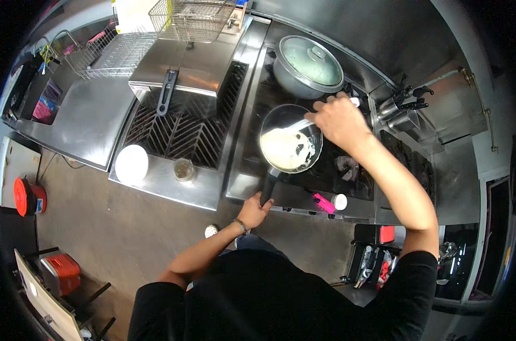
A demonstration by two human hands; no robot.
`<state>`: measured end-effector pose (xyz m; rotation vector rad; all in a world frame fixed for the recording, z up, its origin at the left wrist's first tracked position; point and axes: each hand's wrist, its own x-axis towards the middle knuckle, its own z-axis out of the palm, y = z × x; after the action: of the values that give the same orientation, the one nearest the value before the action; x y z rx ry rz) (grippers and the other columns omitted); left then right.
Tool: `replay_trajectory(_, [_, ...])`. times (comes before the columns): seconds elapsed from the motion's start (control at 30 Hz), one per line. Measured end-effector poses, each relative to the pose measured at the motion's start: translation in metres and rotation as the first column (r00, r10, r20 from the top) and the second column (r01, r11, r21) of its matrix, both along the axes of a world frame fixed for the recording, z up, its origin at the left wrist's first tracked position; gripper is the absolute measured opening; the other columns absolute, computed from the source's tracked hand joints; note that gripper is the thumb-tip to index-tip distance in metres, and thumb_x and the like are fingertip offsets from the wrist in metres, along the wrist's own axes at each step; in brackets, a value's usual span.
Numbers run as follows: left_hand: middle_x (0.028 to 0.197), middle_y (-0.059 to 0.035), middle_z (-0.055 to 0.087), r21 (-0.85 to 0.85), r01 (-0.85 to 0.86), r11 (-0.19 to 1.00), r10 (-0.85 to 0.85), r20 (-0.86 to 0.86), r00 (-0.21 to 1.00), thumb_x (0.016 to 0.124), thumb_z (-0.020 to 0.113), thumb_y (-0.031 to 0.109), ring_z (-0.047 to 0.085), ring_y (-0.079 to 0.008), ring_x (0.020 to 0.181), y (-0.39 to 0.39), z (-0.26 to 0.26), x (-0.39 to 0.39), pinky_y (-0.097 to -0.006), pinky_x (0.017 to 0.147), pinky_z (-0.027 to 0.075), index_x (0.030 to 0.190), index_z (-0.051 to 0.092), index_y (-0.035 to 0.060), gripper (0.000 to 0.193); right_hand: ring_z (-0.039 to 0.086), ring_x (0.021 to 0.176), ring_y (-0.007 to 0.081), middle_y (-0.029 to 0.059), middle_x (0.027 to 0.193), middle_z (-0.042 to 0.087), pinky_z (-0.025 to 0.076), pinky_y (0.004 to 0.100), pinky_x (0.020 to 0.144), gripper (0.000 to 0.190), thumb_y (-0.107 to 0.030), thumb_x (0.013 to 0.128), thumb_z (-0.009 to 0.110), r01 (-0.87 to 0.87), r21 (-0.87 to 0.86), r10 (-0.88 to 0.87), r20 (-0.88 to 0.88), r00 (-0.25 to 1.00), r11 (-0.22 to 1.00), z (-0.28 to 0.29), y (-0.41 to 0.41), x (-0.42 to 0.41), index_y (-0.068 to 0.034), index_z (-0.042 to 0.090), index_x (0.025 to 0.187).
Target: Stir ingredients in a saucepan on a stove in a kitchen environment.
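Observation:
My left hand [256,212] is closed around the black handle of a frying pan [291,138] on the stove. Pale, creamy sauce [281,149] covers much of the pan's bottom, with dark bare patches at its right side. Above the pan's upper right edge, my right hand [336,119] grips a white utensil [298,126], probably a spatula, whose lower end reaches into the pan. Just behind the pan stands a large pot [307,68] with a glass lid.
A pink lighter [324,203] and a white-capped jar [339,201] lie near the stove's front edge. Left are a ridged grill [177,132], a white plate [131,164], a glass jar [183,170] and wire fryer baskets [189,21]. Knives stand in metal holders [388,110] at right.

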<state>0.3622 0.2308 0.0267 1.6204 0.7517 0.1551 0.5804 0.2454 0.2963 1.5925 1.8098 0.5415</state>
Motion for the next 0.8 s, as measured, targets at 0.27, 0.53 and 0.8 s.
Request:
replay_trajectory(0.27, [0.06,-0.0062,0.056,-0.098,0.02,0.995,-0.023,-0.025,0.999,0.092,0.061,0.024,0.053,-0.012,0.045,0.014,0.019,-0.001,-0.0289,0.039,0.041,0.106,0.054,-0.0021,0.031,0.069,0.076,0.0175,0.0008,0.078,0.07,0.049,0.0338,0.065,0.019,-0.021,0.086,0.056,0.274,-0.07,-0.259,0.169,0.951,0.959,0.001,-0.018,0.067,-0.018,0.073,0.079])
replay_trajectory(0.53, [0.065,-0.0011,0.047,-0.56,0.007,0.829,-0.057,-0.071,0.996,0.093,0.058,0.017,0.043,-0.0095,0.043,0.025,0.081,0.006,-0.0253,0.035,0.033,0.099,0.048,0.0018,0.019,0.067,0.089,0.0264,0.0059,0.09,0.071,0.052,0.0387,0.079,0.028,-0.027,0.081,0.07,0.513,-0.352,-0.621,-0.392,0.678,0.783,-0.031,-0.088,0.1,-0.03,0.07,0.109])
replay_trajectory(0.8, [0.068,-0.0027,0.05,-0.392,0.039,0.919,-0.062,-0.047,0.997,0.095,0.055,0.016,0.048,-0.0102,0.045,0.002,0.102,0.013,-0.0266,0.037,0.038,0.098,0.046,0.0002,0.019,0.057,0.085,0.0086,0.004,0.099,0.071,0.046,0.026,0.078,0.033,-0.018,0.092,0.063,0.574,-0.517,-0.316,-0.852,-0.418,0.635,-0.163,-0.18,0.045,-0.005,0.062,0.123])
